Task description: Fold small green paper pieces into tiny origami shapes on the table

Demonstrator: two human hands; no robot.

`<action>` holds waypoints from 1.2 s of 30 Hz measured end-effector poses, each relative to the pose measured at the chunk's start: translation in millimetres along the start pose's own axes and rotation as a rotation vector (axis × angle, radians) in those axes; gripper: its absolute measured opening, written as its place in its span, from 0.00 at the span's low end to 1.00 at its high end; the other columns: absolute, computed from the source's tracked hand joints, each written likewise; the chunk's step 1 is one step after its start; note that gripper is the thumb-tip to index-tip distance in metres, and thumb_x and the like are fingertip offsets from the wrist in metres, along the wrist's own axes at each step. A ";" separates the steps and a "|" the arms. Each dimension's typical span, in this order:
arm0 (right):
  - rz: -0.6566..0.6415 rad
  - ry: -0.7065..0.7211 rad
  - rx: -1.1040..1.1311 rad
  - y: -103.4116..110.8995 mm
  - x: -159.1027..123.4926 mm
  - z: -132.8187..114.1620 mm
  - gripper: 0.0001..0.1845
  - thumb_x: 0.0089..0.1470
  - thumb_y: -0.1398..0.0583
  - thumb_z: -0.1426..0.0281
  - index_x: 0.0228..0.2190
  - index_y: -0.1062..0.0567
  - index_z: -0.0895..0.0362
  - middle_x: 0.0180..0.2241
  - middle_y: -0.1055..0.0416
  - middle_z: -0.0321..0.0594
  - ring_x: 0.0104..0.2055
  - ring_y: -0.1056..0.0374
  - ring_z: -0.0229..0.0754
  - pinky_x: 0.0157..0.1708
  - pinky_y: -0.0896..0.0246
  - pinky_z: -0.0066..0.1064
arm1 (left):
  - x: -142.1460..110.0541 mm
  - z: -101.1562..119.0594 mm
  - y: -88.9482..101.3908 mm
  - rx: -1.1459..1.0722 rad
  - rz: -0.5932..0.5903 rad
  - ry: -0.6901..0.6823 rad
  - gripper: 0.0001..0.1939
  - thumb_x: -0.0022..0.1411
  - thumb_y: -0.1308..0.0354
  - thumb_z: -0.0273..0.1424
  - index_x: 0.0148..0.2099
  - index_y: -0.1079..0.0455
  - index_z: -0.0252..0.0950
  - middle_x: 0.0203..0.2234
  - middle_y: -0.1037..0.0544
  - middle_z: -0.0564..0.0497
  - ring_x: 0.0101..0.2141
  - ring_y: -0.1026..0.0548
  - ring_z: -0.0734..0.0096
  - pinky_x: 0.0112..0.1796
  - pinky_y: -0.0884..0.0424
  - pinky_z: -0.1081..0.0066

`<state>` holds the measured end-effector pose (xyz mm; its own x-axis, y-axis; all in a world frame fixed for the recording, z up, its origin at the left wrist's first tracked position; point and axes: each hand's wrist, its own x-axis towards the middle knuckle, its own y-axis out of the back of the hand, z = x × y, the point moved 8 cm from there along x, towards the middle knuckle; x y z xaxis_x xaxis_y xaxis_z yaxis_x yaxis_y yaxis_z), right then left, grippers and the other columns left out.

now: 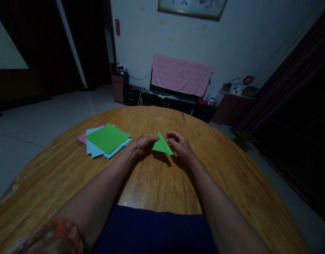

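A folded piece of green paper (pixel 162 145) is held a little above the wooden table, casting a shadow beneath it. A folded strip runs slanting along its right side. My left hand (pixel 145 144) pinches the paper's left part between thumb and fingers. Just to the right of the paper is my right hand (pixel 179 144), with its fingers curved and apart; it appears not to grip the paper. To the left lies a stack of coloured sheets, with a green sheet (pixel 108 137) on top, light blue sheets (pixel 92 149) under it and a pink sheet (pixel 82 139) showing at the edge.
The round wooden table (pixel 162 187) fills the space before me. Beyond it stands a low black cabinet (pixel 175 103) bearing a screen covered by a pink cloth (pixel 180 74). A small stool (pixel 244 138) stands on the floor at the right.
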<state>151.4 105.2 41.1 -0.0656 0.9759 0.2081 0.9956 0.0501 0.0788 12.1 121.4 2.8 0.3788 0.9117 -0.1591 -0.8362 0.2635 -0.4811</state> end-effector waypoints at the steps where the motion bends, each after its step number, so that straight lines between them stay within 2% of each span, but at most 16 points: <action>1: 0.002 0.085 -0.070 0.2 0.9 -6.5 0.17 0.47 0.40 0.68 0.41 0.25 0.53 0.44 0.28 0.42 0.40 0.32 0.40 0.35 0.36 0.30 | 0.3 -0.3 1.8 -0.021 0.012 0.024 0.03 0.51 0.39 0.25 0.28 0.28 0.29 0.21 0.24 0.46 0.22 0.28 0.70 0.25 0.32 0.71; 4: -0.058 0.298 -0.229 -5.7 0.5 -23.1 0.16 0.47 0.40 0.71 0.40 0.24 0.52 0.51 0.32 0.43 0.50 0.35 0.44 0.41 0.37 0.34 | 0.4 -2.2 3.3 -0.072 0.028 0.100 0.02 0.52 0.38 0.23 0.30 0.27 0.29 0.22 0.23 0.45 0.23 0.27 0.70 0.24 0.32 0.72; 6: -0.109 0.361 -0.260 -10.6 -0.6 -28.7 0.11 0.47 0.39 0.70 0.36 0.23 0.52 0.51 0.32 0.43 0.53 0.35 0.45 0.46 0.38 0.37 | 0.6 -3.9 1.0 -0.095 0.008 0.131 0.03 0.52 0.37 0.23 0.31 0.27 0.28 0.22 0.24 0.44 0.23 0.27 0.70 0.24 0.33 0.72; 8: -0.130 0.365 -0.258 -12.9 -0.9 -30.3 0.06 0.48 0.39 0.69 0.31 0.22 0.53 0.50 0.30 0.44 0.52 0.34 0.46 0.48 0.39 0.39 | 1.4 -6.5 -0.4 -0.092 -0.006 0.148 0.03 0.52 0.36 0.24 0.30 0.28 0.29 0.21 0.25 0.45 0.21 0.29 0.72 0.22 0.34 0.74; 10: -0.107 0.325 -0.233 -11.2 -0.4 -28.0 0.05 0.47 0.39 0.67 0.29 0.23 0.54 0.48 0.29 0.44 0.50 0.33 0.46 0.46 0.38 0.38 | 2.8 -9.9 0.7 -0.049 0.002 0.158 0.05 0.52 0.35 0.25 0.28 0.28 0.29 0.19 0.27 0.48 0.19 0.32 0.75 0.20 0.37 0.75; 13: -0.098 0.125 -0.157 -9.1 1.7 -10.0 0.07 0.47 0.39 0.65 0.30 0.24 0.55 0.41 0.27 0.43 0.41 0.30 0.44 0.36 0.35 0.33 | 4.5 -11.2 4.2 0.067 0.035 0.139 0.08 0.51 0.35 0.27 0.25 0.29 0.30 0.17 0.30 0.51 0.16 0.35 0.79 0.18 0.40 0.76; 15: -0.111 -0.028 -0.105 -9.1 1.4 5.1 0.08 0.47 0.39 0.64 0.30 0.25 0.55 0.33 0.26 0.40 0.34 0.31 0.41 0.31 0.37 0.31 | 4.6 -4.2 5.4 0.107 0.061 0.064 0.08 0.50 0.35 0.29 0.26 0.29 0.30 0.18 0.30 0.51 0.17 0.35 0.79 0.19 0.40 0.76; 17: -0.116 -0.104 -0.070 -8.8 0.5 13.5 0.08 0.45 0.38 0.65 0.29 0.26 0.55 0.29 0.27 0.38 0.31 0.32 0.40 0.28 0.38 0.29 | 2.8 8.1 4.6 0.081 0.071 -0.054 0.08 0.49 0.35 0.30 0.28 0.27 0.30 0.21 0.28 0.51 0.20 0.32 0.77 0.22 0.37 0.75; 21: -0.120 -0.074 -0.094 -7.8 -0.2 11.9 0.07 0.43 0.39 0.66 0.27 0.26 0.56 0.27 0.29 0.37 0.29 0.35 0.38 0.27 0.39 0.28 | -2.7 24.3 -1.9 0.013 0.013 -0.191 0.13 0.48 0.32 0.35 0.33 0.25 0.31 0.27 0.25 0.48 0.27 0.28 0.73 0.29 0.33 0.73; 25: -0.111 -0.018 -0.154 -7.0 -0.8 6.9 0.08 0.42 0.41 0.67 0.27 0.26 0.57 0.25 0.30 0.35 0.27 0.37 0.36 0.26 0.41 0.28 | -4.2 24.2 -9.0 0.032 -0.048 -0.203 0.13 0.44 0.30 0.33 0.29 0.27 0.30 0.23 0.27 0.52 0.25 0.31 0.76 0.30 0.33 0.73; 28: -0.123 -0.041 -0.145 -7.5 -0.8 8.1 0.08 0.43 0.41 0.67 0.27 0.25 0.56 0.25 0.30 0.34 0.26 0.37 0.36 0.27 0.41 0.28 | -4.6 22.4 -10.4 0.030 -0.032 -0.209 0.11 0.43 0.30 0.30 0.25 0.29 0.31 0.17 0.33 0.56 0.21 0.35 0.79 0.27 0.36 0.75; 32: -0.145 -0.052 -0.109 -6.1 -0.3 2.4 0.11 0.46 0.41 0.63 0.27 0.23 0.57 0.26 0.27 0.36 0.28 0.34 0.38 0.29 0.39 0.28 | -4.7 20.3 -7.0 -0.011 0.007 -0.196 0.10 0.45 0.33 0.28 0.23 0.32 0.32 0.16 0.34 0.56 0.19 0.37 0.80 0.25 0.38 0.76; 36: -0.202 -0.133 0.076 -7.3 -1.1 1.7 0.17 0.49 0.43 0.58 0.29 0.21 0.58 0.28 0.24 0.41 0.31 0.30 0.41 0.33 0.37 0.31 | -1.4 17.2 3.0 -0.040 0.027 -0.169 0.10 0.47 0.35 0.27 0.23 0.34 0.31 0.17 0.34 0.54 0.20 0.36 0.79 0.25 0.38 0.75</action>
<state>144.3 104.1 38.6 -0.2594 0.9636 0.0646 0.9657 0.2579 0.0313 2.3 126.4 16.4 0.2814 0.9592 -0.0268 -0.8276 0.2285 -0.5127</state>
